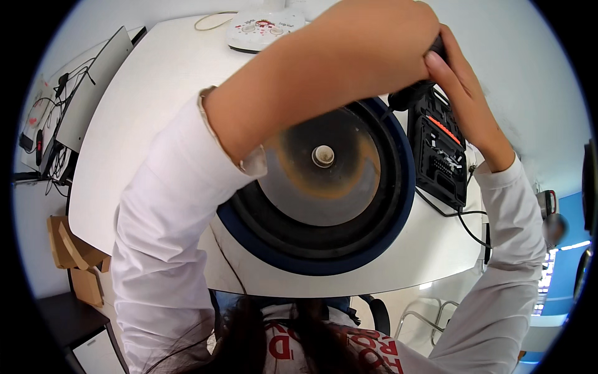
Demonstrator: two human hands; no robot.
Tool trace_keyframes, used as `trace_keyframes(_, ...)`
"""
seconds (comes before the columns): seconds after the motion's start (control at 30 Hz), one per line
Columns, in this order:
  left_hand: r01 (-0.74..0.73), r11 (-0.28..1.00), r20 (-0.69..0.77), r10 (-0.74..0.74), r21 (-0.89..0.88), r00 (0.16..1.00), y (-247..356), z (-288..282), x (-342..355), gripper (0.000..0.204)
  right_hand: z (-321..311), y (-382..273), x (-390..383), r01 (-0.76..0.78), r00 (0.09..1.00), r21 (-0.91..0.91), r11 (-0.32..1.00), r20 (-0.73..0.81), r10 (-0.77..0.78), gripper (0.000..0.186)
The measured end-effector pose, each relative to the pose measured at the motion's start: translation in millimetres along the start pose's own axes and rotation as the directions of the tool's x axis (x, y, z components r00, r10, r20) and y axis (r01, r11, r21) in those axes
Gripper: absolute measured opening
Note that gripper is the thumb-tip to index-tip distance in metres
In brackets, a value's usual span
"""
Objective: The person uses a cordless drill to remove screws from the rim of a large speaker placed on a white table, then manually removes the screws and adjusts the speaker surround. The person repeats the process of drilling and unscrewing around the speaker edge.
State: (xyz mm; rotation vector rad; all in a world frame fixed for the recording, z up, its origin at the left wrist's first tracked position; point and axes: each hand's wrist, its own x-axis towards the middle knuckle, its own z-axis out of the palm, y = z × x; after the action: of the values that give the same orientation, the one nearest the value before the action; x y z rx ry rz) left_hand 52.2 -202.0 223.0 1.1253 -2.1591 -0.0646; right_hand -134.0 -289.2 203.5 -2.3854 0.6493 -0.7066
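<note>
My left hand (405, 31) reaches across to the upper right, fingers curled over a dark object (438, 47), mostly hidden behind it. My right hand (460, 81) grips the same object from the right, thumb and fingers pressed around it. A black tool body (405, 96) shows just below them, possibly part of that object. Beneath my left forearm lies a round dark-blue appliance (311, 265) with a black inner ring, a stained metal disc (317, 206) and a pale centre knob (322, 156). An open black tool case (436, 174) with small bits lies to its right.
The white curved table (124, 156) holds a white appliance (261, 34) at the back and black cables at right. A side desk (75, 81) with tangled wires stands at left, above cardboard boxes (81, 243) and a dark cabinet (65, 311). A metal-framed chair (411, 315) shows below.
</note>
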Motion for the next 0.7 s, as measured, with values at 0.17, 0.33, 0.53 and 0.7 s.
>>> trace_keyframes(0.17, 0.038, 0.984, 0.262, 0.01, -0.176, 0.965, -6.5, -6.6, 14.0, 0.035, -12.5, 21.8, -7.2, 0.2, 0.973, -0.171, 0.965, -0.083, -0.217, 0.055)
trace_keyframes(0.33, 0.1, 0.945, 0.242, -0.023, -0.311, 0.97, -56.6, -9.5, 20.3, 0.044, 17.6, 32.4, 8.8, 0.315, 0.899, -0.076, 0.946, -0.296, -0.323, 0.035)
trace_keyframes(0.53, 0.014, 0.838, 0.343, 0.209, -0.546, 0.916, -103.8, 62.8, 50.2, 0.076, 15.4, 46.9, 11.2, 0.574, 0.793, 0.018, 0.819, -0.261, -0.55, 0.023)
trace_keyframes(0.7, 0.062, 0.558, 0.363, 0.447, -0.827, 0.818, -102.1, 74.8, 68.2, 0.073, -0.7, 66.2, 13.8, 0.627, 0.773, 0.098, 0.772, -0.198, -0.603, 0.025)
